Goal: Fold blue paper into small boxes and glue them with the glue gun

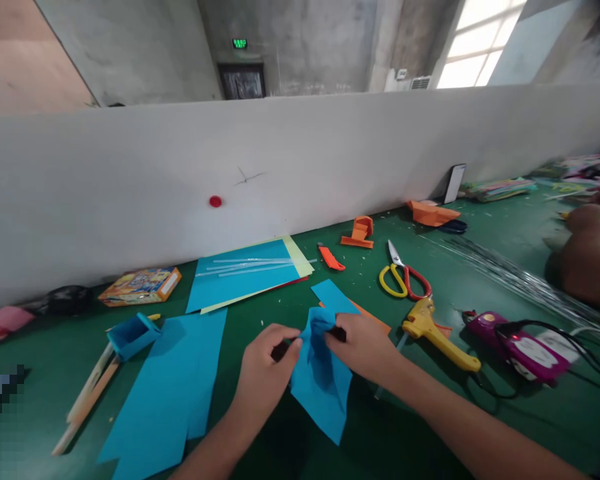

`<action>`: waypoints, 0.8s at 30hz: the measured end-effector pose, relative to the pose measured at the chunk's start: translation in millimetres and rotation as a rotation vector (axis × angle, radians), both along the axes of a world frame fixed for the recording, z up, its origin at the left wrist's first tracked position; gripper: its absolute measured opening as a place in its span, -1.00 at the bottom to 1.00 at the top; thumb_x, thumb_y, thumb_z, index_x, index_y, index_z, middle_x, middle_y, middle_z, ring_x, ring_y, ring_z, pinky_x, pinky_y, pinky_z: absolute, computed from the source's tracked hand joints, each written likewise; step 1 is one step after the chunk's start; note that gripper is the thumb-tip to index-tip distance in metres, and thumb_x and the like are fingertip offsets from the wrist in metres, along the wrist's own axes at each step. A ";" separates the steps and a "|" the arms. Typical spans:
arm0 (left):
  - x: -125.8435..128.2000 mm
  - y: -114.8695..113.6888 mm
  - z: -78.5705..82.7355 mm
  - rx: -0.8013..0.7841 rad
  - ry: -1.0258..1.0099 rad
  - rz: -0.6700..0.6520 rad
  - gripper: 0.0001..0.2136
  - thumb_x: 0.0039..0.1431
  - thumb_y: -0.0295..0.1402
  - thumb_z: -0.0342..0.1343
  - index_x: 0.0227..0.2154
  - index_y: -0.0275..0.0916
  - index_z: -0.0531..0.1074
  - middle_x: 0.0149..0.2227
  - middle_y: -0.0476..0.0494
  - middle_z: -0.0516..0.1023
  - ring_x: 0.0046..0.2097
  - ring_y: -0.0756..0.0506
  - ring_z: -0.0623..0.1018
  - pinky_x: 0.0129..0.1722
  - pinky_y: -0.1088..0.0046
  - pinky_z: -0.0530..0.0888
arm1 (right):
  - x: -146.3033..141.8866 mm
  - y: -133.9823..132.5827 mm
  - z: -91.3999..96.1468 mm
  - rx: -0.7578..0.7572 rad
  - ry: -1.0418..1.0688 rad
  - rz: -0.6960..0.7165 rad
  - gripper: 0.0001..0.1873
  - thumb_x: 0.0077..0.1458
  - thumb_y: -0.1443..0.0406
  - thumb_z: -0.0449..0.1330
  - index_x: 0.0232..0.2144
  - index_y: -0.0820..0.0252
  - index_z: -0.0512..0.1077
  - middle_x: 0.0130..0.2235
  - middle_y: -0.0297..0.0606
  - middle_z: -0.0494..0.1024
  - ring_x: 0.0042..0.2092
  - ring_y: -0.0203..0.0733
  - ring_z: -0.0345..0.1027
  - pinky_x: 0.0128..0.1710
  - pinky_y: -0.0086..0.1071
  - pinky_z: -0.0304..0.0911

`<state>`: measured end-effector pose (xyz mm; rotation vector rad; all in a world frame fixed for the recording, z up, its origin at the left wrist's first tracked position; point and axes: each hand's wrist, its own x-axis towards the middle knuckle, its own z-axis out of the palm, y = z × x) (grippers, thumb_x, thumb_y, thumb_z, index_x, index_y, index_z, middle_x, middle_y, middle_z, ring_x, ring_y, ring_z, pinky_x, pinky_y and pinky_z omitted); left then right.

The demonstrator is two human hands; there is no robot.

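Note:
A folded piece of blue paper (325,380) hangs between my two hands above the green table. My left hand (270,360) pinches its upper left edge between thumb and fingers. On the other side my right hand (365,343) grips the upper right edge, its fingertips partly hidden by the paper. The sheet bends inward in the middle, and its lower end comes to a point. Just beyond the hands lie a blue paper strip (333,293) and an orange piece partly under it. Larger blue sheets (165,393) lie left of my left hand.
Right of my hands are a yellow glue gun (443,340), scissors (405,277) and a purple power box (520,347) with cables. An orange cutter (331,258) lies farther back. Wooden sticks (90,400) rest beside a blue paper box (133,337). Another person's hand (593,253) is at far right.

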<state>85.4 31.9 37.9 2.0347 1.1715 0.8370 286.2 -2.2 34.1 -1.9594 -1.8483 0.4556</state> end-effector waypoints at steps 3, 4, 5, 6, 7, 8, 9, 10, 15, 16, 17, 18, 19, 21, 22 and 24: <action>1.5 -3.1 3.2 0.014 0.085 -0.062 -0.82 0.25 -0.28 0.08 -0.27 -0.12 0.59 -0.20 -0.11 0.59 -0.22 -0.12 0.58 -0.30 0.37 0.55 | -2.9 -0.1 -1.3 0.005 0.009 0.020 -0.72 0.13 0.32 0.17 -0.58 0.16 0.21 -0.51 -0.36 0.35 -0.45 -0.28 0.21 -0.50 -0.40 -0.13; 2.0 -4.5 4.4 0.020 0.127 -0.083 -0.83 0.24 -0.30 0.10 -0.27 -0.10 0.61 -0.17 -0.12 0.57 -0.19 -0.12 0.58 -0.28 0.36 0.56 | -3.1 -0.4 -1.4 0.005 0.011 0.041 -0.72 0.12 0.34 0.17 -0.58 0.16 0.20 -0.51 -0.37 0.34 -0.45 -0.29 0.20 -0.49 -0.40 -0.13; 2.5 -5.7 5.6 0.027 0.169 -0.103 -0.84 0.22 -0.32 0.12 -0.29 -0.07 0.62 -0.12 -0.12 0.56 -0.16 -0.14 0.58 -0.26 0.34 0.57 | -2.9 -0.8 -1.6 0.008 0.014 0.073 -0.73 0.11 0.36 0.17 -0.57 0.16 0.20 -0.50 -0.37 0.34 -0.44 -0.29 0.20 -0.49 -0.40 -0.13; 2.9 -6.8 6.7 0.038 0.204 -0.116 -0.85 0.20 -0.34 0.14 -0.30 -0.06 0.63 -0.07 -0.13 0.54 -0.13 -0.15 0.58 -0.22 0.31 0.58 | -2.3 -1.3 -1.7 0.017 0.017 0.112 -0.75 0.10 0.37 0.17 -0.56 0.17 0.21 -0.48 -0.37 0.35 -0.42 -0.29 0.20 -0.48 -0.40 -0.12; 3.1 -7.5 7.5 0.051 0.227 -0.122 -0.86 0.17 -0.36 0.17 -0.32 -0.05 0.64 -0.01 -0.13 0.51 -0.09 -0.17 0.57 -0.17 0.27 0.59 | -1.4 -1.8 -2.0 0.031 0.018 0.153 -0.77 0.10 0.38 0.16 -0.55 0.17 0.22 -0.46 -0.37 0.36 -0.41 -0.30 0.20 -0.47 -0.41 -0.11; 3.2 -7.9 8.2 0.061 0.239 -0.123 -0.86 0.14 -0.39 0.19 -0.34 -0.04 0.64 0.03 -0.13 0.48 -0.06 -0.19 0.56 -0.12 0.23 0.59 | -0.4 -2.4 -2.2 0.049 0.016 0.196 -0.79 0.11 0.39 0.16 -0.53 0.17 0.24 -0.44 -0.37 0.37 -0.40 -0.30 0.20 -0.46 -0.41 -0.10; 3.2 -8.0 8.5 0.066 0.241 -0.121 -0.85 0.12 -0.41 0.20 -0.34 -0.04 0.65 0.06 -0.13 0.45 -0.04 -0.20 0.55 -0.09 0.21 0.58 | 0.7 -3.1 -2.3 0.065 0.010 0.234 -0.80 0.12 0.39 0.16 -0.52 0.17 0.25 -0.42 -0.36 0.38 -0.39 -0.30 0.21 -0.45 -0.42 -0.09; 3.0 -7.8 8.6 0.063 0.235 -0.122 -0.84 0.11 -0.42 0.21 -0.33 -0.02 0.65 0.07 -0.12 0.43 -0.02 -0.20 0.54 -0.06 0.20 0.58 | 1.7 -3.7 -2.4 0.074 0.000 0.264 -0.80 0.13 0.39 0.16 -0.52 0.18 0.26 -0.40 -0.35 0.39 -0.38 -0.30 0.20 -0.44 -0.42 -0.09; 2.5 -4.9 6.4 0.038 0.181 -0.148 -0.83 0.14 -0.40 0.23 -0.27 0.01 0.65 0.06 -0.11 0.42 0.03 -0.18 0.52 0.00 0.24 0.56 | 3.6 -6.3 -0.3 0.064 -0.056 0.314 -0.78 0.16 0.37 0.17 -0.52 0.19 0.28 -0.40 -0.34 0.39 -0.38 -0.30 0.20 -0.45 -0.41 -0.09; 2.5 -4.3 5.9 0.038 0.184 -0.150 -0.86 0.15 -0.38 0.23 -0.29 -0.01 0.66 0.05 -0.11 0.42 0.02 -0.18 0.52 -0.01 0.24 0.56 | 3.5 -6.6 0.3 0.066 -0.061 0.323 -0.78 0.16 0.37 0.17 -0.52 0.19 0.28 -0.40 -0.35 0.38 -0.38 -0.30 0.19 -0.45 -0.41 -0.09; 2.3 -3.6 5.5 0.038 0.193 -0.148 -0.89 0.15 -0.36 0.23 -0.32 -0.03 0.66 0.04 -0.12 0.43 0.02 -0.18 0.53 -0.02 0.24 0.56 | 3.4 -7.0 0.8 0.068 -0.064 0.334 -0.77 0.17 0.37 0.17 -0.52 0.19 0.28 -0.40 -0.35 0.38 -0.38 -0.30 0.19 -0.45 -0.41 -0.09; 2.0 -2.8 5.2 0.037 0.204 -0.146 -0.90 0.16 -0.35 0.23 -0.35 -0.05 0.66 0.03 -0.12 0.44 0.02 -0.19 0.53 -0.03 0.24 0.56 | 3.3 -7.2 1.1 0.068 -0.064 0.346 -0.77 0.19 0.37 0.16 -0.52 0.19 0.29 -0.40 -0.35 0.38 -0.38 -0.30 0.19 -0.44 -0.40 -0.08; 1.6 -2.1 5.0 0.036 0.218 -0.144 -0.90 0.16 -0.34 0.23 -0.36 -0.06 0.66 0.03 -0.13 0.45 0.02 -0.19 0.53 -0.03 0.24 0.56 | 3.4 -7.4 1.1 0.066 -0.064 0.355 -0.77 0.20 0.36 0.16 -0.51 0.19 0.30 -0.40 -0.34 0.38 -0.38 -0.30 0.19 -0.44 -0.41 -0.07; 0.3 -0.9 4.7 0.043 0.243 -0.147 -0.89 0.18 -0.33 0.21 -0.34 -0.06 0.66 0.04 -0.13 0.44 0.03 -0.20 0.53 -0.04 0.23 0.57 | 4.0 -7.6 0.5 0.061 -0.067 0.364 -0.79 0.22 0.35 0.16 -0.49 0.19 0.33 -0.38 -0.33 0.40 -0.37 -0.30 0.20 -0.44 -0.41 -0.06; -0.4 -0.5 4.5 0.057 0.253 -0.153 -0.87 0.19 -0.34 0.19 -0.31 -0.06 0.66 0.06 -0.13 0.44 0.04 -0.21 0.53 -0.05 0.23 0.57 | 4.5 -7.6 -0.2 0.059 -0.073 0.362 -0.80 0.22 0.34 0.16 -0.47 0.19 0.34 -0.37 -0.33 0.40 -0.37 -0.29 0.21 -0.44 -0.40 -0.06; -1.2 -0.3 4.2 0.094 0.272 -0.171 -0.82 0.22 -0.37 0.15 -0.24 -0.04 0.65 0.11 -0.12 0.41 0.06 -0.21 0.52 -0.05 0.24 0.58 | 5.3 -7.4 -1.5 0.058 -0.087 0.350 -0.83 0.21 0.34 0.17 -0.45 0.19 0.36 -0.36 -0.32 0.42 -0.36 -0.28 0.22 -0.43 -0.40 -0.06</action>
